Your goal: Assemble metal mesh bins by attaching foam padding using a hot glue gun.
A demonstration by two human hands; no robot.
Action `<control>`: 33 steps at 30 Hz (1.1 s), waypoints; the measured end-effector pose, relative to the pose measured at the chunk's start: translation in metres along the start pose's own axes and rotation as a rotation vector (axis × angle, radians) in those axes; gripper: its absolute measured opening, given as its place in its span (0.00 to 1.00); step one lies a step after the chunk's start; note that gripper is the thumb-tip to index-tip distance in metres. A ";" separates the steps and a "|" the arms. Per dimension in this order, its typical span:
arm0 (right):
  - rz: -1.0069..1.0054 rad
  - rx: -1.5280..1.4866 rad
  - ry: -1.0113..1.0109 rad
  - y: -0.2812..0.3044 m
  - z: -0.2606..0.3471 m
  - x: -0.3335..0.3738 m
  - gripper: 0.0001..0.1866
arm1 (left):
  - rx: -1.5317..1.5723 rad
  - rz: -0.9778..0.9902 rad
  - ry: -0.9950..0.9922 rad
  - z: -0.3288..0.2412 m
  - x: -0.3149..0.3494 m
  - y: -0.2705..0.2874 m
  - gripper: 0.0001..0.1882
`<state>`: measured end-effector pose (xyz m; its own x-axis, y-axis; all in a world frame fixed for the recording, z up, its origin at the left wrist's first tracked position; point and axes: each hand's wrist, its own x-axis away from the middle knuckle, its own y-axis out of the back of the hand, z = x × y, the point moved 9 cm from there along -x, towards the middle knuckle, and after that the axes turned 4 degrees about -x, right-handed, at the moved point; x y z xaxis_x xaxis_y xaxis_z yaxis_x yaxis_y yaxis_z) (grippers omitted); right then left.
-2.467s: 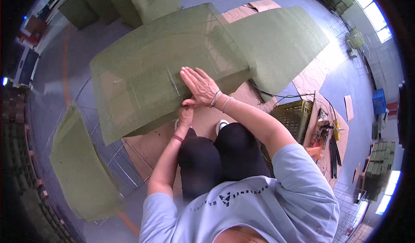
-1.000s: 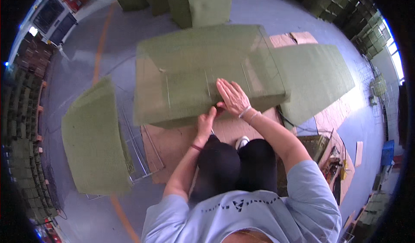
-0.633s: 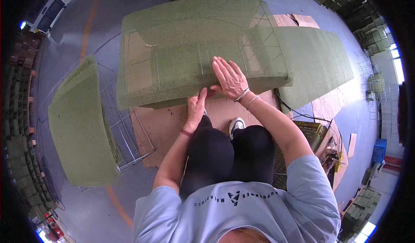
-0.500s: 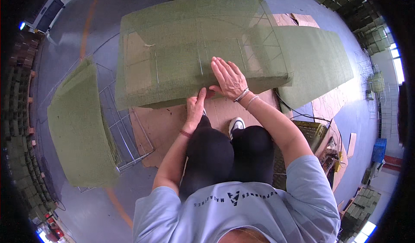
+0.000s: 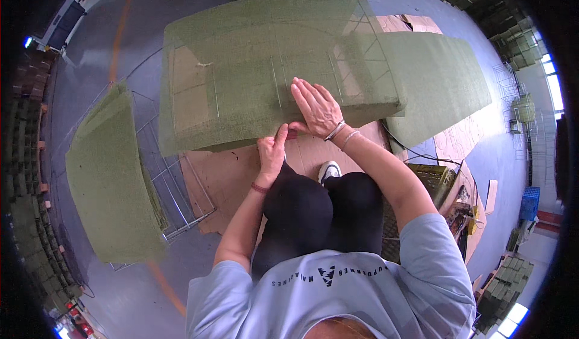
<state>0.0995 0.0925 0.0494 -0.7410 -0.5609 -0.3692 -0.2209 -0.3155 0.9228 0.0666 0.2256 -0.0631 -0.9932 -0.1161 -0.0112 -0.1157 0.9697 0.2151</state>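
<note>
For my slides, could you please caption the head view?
Right hand flat on green mesh over wire frame, left hand at its edge.

You had a smooth blue-grey floor (image 5: 96, 67) around you, an orange line (image 5: 122, 34) running along it on your left. On your right stood a pale wall (image 5: 545, 164) with bright windows (image 5: 553, 84); white glare lay on the floor toward that side.

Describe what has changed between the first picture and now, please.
On the left hand, the thumb now sticks up near the front edge of the green mesh cover; before, this hand looked more closed. The camera view has shifted. The right hand stays laid on the cover; the green panel at left stays put.
</note>
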 end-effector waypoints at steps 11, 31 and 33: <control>0.077 0.024 -0.025 0.005 0.001 -0.003 0.38 | 0.129 0.074 0.006 -0.028 0.001 -0.001 0.22; 0.023 0.107 0.012 0.008 0.008 -0.005 0.34 | 0.197 0.090 0.064 -0.013 -0.003 -0.006 0.24; 0.026 0.119 0.008 0.006 0.003 -0.002 0.36 | 0.210 0.117 0.047 -0.031 0.001 -0.010 0.23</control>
<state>0.0974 0.0939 0.0561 -0.7421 -0.5742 -0.3457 -0.2761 -0.2081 0.9383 0.0673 0.2097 -0.0353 -0.9988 -0.0050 0.0481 -0.0047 1.0000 0.0046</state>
